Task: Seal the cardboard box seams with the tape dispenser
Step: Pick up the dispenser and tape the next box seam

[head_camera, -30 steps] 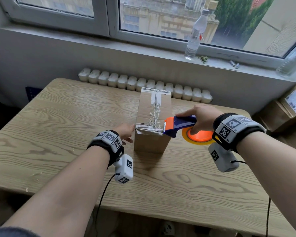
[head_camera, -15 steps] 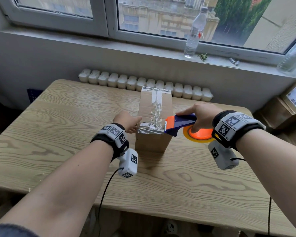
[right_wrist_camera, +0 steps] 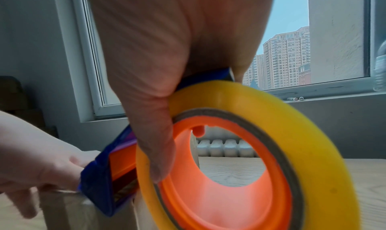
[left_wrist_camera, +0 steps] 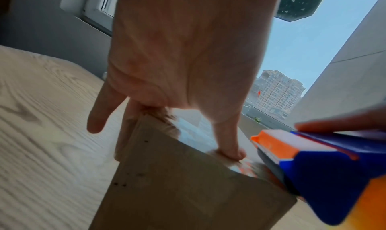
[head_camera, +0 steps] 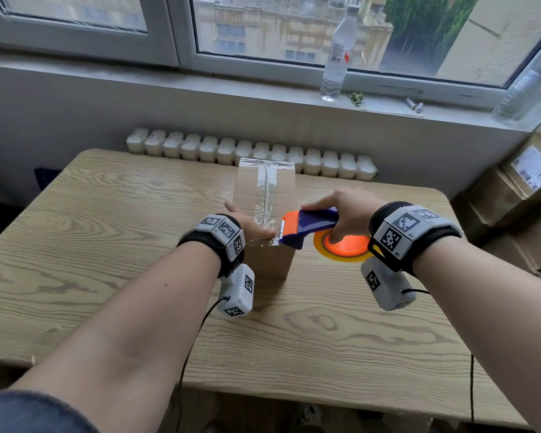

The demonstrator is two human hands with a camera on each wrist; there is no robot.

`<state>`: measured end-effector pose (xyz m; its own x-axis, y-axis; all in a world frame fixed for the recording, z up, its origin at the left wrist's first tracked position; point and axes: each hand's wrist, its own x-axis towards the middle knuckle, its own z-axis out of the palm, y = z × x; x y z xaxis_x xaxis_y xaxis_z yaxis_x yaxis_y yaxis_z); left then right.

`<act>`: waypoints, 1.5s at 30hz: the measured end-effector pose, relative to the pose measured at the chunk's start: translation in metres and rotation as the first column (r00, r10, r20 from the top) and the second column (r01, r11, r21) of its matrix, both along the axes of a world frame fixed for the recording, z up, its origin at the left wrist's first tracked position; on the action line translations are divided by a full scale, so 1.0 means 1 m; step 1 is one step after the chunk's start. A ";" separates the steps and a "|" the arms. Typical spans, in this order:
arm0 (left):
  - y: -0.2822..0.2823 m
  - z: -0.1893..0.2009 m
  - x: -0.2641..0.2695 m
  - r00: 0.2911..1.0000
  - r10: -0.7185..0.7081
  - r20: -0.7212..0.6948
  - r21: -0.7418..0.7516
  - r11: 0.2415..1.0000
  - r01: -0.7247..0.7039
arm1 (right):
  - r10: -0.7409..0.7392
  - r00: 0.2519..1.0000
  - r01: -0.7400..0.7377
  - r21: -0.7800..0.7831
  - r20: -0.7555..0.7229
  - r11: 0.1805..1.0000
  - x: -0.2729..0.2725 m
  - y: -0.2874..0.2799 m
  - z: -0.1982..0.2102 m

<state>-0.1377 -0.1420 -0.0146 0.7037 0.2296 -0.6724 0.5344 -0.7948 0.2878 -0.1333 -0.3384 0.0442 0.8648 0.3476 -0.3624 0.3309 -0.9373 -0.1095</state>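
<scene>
Fingers (head_camera: pixel 238 210) of left hand (head_camera: pixel 250 225) laid straight and relaxed over near left corner of cardboard box (head_camera: pixel 264 195), thumb pressing clear tape (head_camera: pixel 264 210) at near top edge. Right hand (head_camera: pixel 349 214) curled round tape dispenser (head_camera: pixel 310 226), index finger stretched along its blue top, orange toothed end just beside the left thumb. Box upright mid-worktop (head_camera: pixel 107 245); water bottle (head_camera: pixel 336 54) on windowsill behind.

From left wrist: left hand (left_wrist_camera: pixel 188 52) flat, fingers (left_wrist_camera: pixel 98 111) spread apart down box (left_wrist_camera: pixel 188 192) side, thumb on glossy taped edge; dispenser (left_wrist_camera: pixel 313 167) nose touching that corner.

From right wrist: right hand (right_wrist_camera: pixel 167 68) clamped on dispenser (right_wrist_camera: pixel 108 175), thumb hooked into yellow tape roll (right_wrist_camera: pixel 303 142) against its orange core; left hand (right_wrist_camera: pixel 41 159) against blue nose atop box (right_wrist_camera: pixel 73 213).
</scene>
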 end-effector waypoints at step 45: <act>-0.062 -0.010 0.015 0.855 -0.476 0.206 0.169 0.878 0.448 | -0.036 0.998 0.038 0.022 -0.056 0.999 -0.002 -0.075 -0.055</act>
